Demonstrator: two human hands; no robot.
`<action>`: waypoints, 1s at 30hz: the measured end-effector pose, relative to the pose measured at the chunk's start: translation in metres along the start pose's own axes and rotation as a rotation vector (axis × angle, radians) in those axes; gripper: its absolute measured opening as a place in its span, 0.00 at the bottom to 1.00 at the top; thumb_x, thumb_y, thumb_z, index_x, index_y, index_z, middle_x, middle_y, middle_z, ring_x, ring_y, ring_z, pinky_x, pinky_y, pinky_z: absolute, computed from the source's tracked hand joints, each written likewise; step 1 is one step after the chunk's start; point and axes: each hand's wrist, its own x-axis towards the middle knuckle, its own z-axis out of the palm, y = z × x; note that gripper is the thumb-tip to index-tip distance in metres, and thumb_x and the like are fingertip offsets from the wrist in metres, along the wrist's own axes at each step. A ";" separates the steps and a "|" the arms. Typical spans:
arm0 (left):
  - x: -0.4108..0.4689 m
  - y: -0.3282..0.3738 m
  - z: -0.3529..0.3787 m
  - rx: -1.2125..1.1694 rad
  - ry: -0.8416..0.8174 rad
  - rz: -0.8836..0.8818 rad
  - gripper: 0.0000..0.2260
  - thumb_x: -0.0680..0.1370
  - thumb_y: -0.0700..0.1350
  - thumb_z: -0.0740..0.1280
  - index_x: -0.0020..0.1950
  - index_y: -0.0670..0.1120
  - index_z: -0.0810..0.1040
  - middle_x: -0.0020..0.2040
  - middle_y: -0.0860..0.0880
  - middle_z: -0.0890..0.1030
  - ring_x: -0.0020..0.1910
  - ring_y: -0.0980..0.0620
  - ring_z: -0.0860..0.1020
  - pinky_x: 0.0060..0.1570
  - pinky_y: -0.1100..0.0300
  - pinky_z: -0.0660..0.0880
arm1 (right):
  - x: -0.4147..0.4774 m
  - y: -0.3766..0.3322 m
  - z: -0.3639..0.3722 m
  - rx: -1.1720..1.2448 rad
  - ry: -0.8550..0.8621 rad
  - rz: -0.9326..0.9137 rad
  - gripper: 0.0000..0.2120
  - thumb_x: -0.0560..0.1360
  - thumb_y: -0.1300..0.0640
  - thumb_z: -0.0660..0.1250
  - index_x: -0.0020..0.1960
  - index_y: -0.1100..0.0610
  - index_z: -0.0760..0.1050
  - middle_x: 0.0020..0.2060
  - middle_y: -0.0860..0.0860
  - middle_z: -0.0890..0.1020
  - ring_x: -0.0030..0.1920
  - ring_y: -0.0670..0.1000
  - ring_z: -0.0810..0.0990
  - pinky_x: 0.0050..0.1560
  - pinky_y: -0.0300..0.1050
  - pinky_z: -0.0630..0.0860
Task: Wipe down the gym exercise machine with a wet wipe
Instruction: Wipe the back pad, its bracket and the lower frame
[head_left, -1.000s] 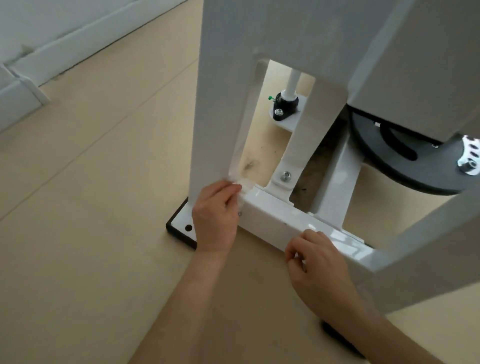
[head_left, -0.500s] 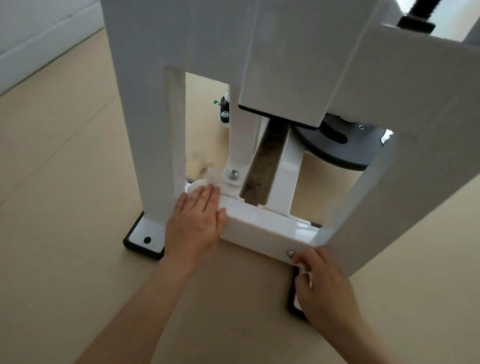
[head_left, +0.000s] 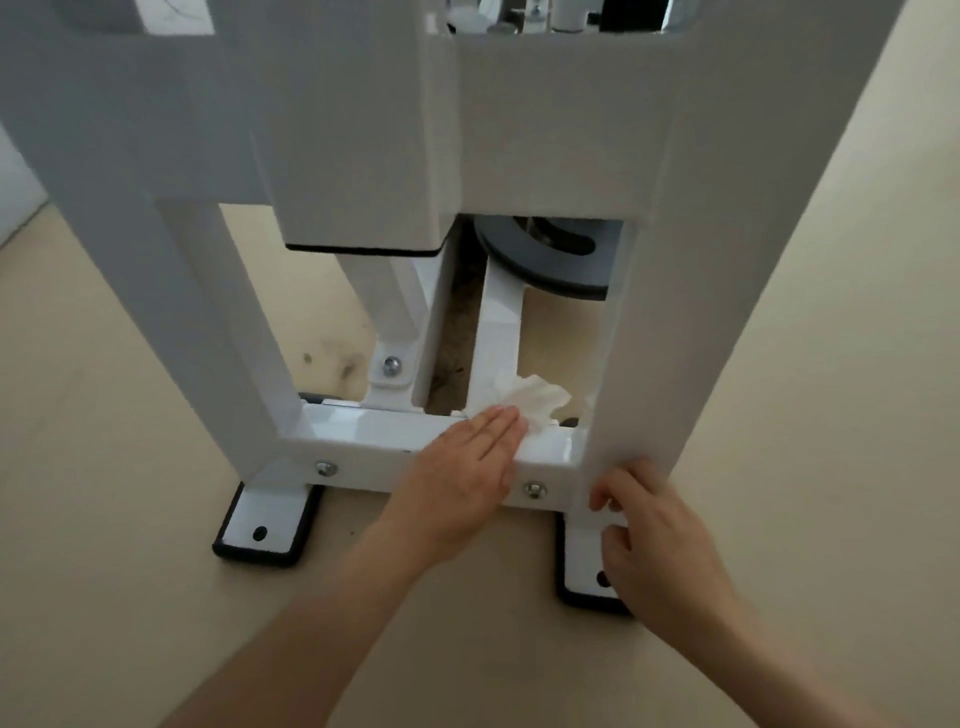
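progress: bar (head_left: 374, 441) top shines where bare, and the wipe sits near its right end, so this pass is judged nearly done. rails, posts and feet look left to do.
left foot (head_left: 265, 519): flat white plate, black rubber rim.
bar: square glossy tube, bolted.
left hand (head_left: 462, 467): fingers straight, pressing crumpled, soft wipe (head_left: 530, 400) onto bar top.
right hand (head_left: 660, 540): fingers curled against smooth, boxy post (head_left: 701, 312) base; gripping or bracing, cannot tell.

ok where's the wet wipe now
In the head view, the wet wipe sits pressed under the left hand on the lower crossbar, just left of the right upright.
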 end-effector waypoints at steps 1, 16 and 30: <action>0.005 -0.002 -0.001 -0.001 -0.045 -0.019 0.25 0.83 0.54 0.45 0.78 0.46 0.58 0.78 0.48 0.58 0.77 0.53 0.56 0.76 0.53 0.53 | -0.001 0.000 0.000 0.006 0.004 -0.011 0.18 0.65 0.69 0.64 0.42 0.47 0.67 0.45 0.48 0.72 0.38 0.56 0.77 0.35 0.50 0.76; 0.088 -0.013 -0.007 -0.150 -0.049 -0.324 0.25 0.84 0.54 0.45 0.80 0.48 0.48 0.80 0.51 0.49 0.78 0.54 0.47 0.75 0.52 0.46 | 0.013 -0.004 -0.004 -0.025 0.189 -0.107 0.12 0.62 0.63 0.59 0.43 0.53 0.72 0.43 0.50 0.74 0.33 0.53 0.73 0.32 0.40 0.62; 0.003 0.056 0.012 -0.270 0.296 -0.025 0.18 0.75 0.41 0.59 0.62 0.46 0.80 0.62 0.50 0.80 0.62 0.53 0.77 0.64 0.53 0.72 | 0.005 -0.004 0.003 0.923 0.178 0.622 0.10 0.75 0.68 0.65 0.45 0.55 0.79 0.39 0.52 0.83 0.41 0.51 0.81 0.41 0.46 0.77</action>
